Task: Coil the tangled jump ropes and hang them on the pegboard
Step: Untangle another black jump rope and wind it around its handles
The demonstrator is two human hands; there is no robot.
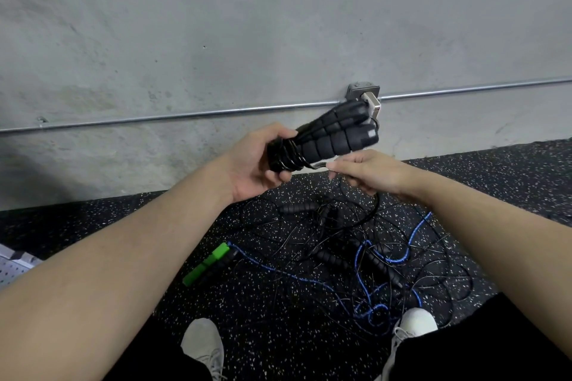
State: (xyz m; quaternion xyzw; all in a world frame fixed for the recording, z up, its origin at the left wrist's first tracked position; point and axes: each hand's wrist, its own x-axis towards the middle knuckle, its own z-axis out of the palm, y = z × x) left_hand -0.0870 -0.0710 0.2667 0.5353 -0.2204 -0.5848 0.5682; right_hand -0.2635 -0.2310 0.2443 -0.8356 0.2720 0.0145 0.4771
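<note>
Two black foam handles [332, 136], held side by side in my left hand [253, 164], cord [286, 156] wound in several turns round their lower ends; my fingers curl round that wound part. My right hand [368, 172] pinches the cord's loose end at the fingertips, just beside the bundle. On the speckled floor [154, 226] below: one tangle of thin black cords [340, 244] with at least three more black handles in it, one blue rope [387, 260] threaded through, one pair of green handles [207, 263] at the heap's left edge. Two white shoes [202, 346] near the bottom edge. Pegboard [14, 266] corner at far left. One wall outlet [366, 96], partly hidden behind the handles.
</note>
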